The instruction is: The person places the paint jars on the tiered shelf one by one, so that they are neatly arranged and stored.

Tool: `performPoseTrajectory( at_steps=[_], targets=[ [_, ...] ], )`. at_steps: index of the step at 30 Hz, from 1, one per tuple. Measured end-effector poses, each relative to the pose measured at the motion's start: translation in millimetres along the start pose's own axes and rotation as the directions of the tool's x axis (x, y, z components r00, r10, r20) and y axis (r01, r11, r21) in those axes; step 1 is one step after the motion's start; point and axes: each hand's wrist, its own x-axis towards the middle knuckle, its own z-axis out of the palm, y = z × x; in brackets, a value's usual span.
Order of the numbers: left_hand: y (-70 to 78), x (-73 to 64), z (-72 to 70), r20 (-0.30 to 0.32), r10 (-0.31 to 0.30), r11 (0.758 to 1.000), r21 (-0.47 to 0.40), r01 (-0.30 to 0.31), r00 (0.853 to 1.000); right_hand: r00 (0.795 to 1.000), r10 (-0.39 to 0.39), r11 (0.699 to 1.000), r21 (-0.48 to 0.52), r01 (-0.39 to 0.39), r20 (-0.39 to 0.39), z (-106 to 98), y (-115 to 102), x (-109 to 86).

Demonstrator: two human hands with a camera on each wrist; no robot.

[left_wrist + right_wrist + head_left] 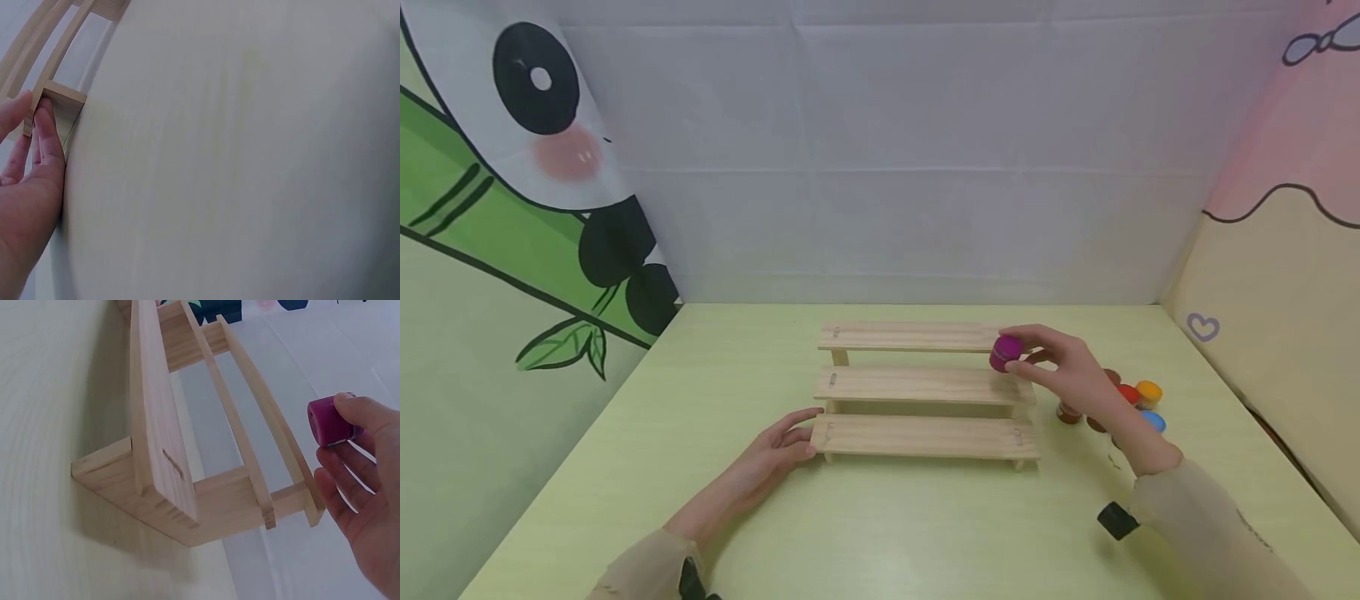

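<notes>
A three-step wooden rack (925, 435) stands on the table. At its left end my left hand (775, 454) grips the lowest board, and in the left wrist view the thumb and fingers (50, 134) lie on opposite sides of that board. My right hand (1071, 371) pinches a small purple jar (1005, 354) between thumb and fingers, near the right end of the upper boards. Seen from the right wrist, the purple jar (329, 422) is apart from the rack (165, 434), tilted on its side.
Right of the rack, partly behind my right forearm, several small jars stand together, among them an orange-topped jar (1148, 392), a blue-topped jar (1153, 422) and a brown jar (1068, 413). A white sheet (910, 167) hangs behind the table (925, 533).
</notes>
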Motion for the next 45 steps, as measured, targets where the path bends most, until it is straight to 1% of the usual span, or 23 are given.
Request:
performPoseTrajectory(
  at_steps=[4,8,13,19,25,28,32,35,38,41,45],
  targets=[
    [1.4,-0.7,0.1,-0.013,-0.013,1.000,-0.001,0.013,1.000,1.000,-0.017,1.000,0.013,0.017,0.000,9,-4,11.9],
    [2.6,-0.2,0.4,-0.011,-0.011,1.000,-0.005,0.011,1.000,0.999,-0.032,0.998,0.057,0.032,0.005,19,-7,24.8],
    [3.6,0.9,2.1,-0.017,-0.019,1.000,-0.019,0.018,1.000,0.999,-0.043,0.995,0.088,0.042,0.017,32,-12,42.3],
    [4.8,0.3,6.3,-0.043,-0.025,0.999,-0.037,0.023,0.999,0.998,-0.049,0.993,0.109,0.044,0.040,47,-20,58.4],
    [6.5,-3.3,13.5,-0.107,-0.009,1.000,-0.010,0.008,0.994,0.996,-0.026,0.993,0.115,0.017,0.081,60,-30,73.5],
    [7.4,-5.5,18.7,-0.162,-0.012,1.000,0.005,0.013,0.987,0.994,-0.024,0.992,0.125,0.011,0.103,68,-35,81.0],
    [8.6,-9.3,24.8,-0.230,-0.038,0.999,0.004,0.040,0.972,0.992,-0.024,0.991,0.133,0.008,0.126,81,-42,88.0],
    [8.8,-14.0,26.3,-0.250,-0.052,0.998,0.015,0.058,0.967,0.990,-0.022,0.991,0.133,0.003,0.143,92,-49,91.9],
    [8.1,-18.8,25.9,-0.251,-0.055,0.997,0.035,0.066,0.966,0.988,-0.023,0.991,0.133,0.002,0.155,102,-55,96.3],
    [7.9,-22.5,26.8,-0.262,-0.050,0.997,0.036,0.062,0.964,0.986,-0.032,0.991,0.131,0.010,0.162,111,-62,101.0],
    [7.3,-25.8,28.7,-0.274,-0.040,0.999,0.013,0.045,0.961,0.985,-0.043,0.992,0.126,0.022,0.168,121,-69,107.0]
  ],
)
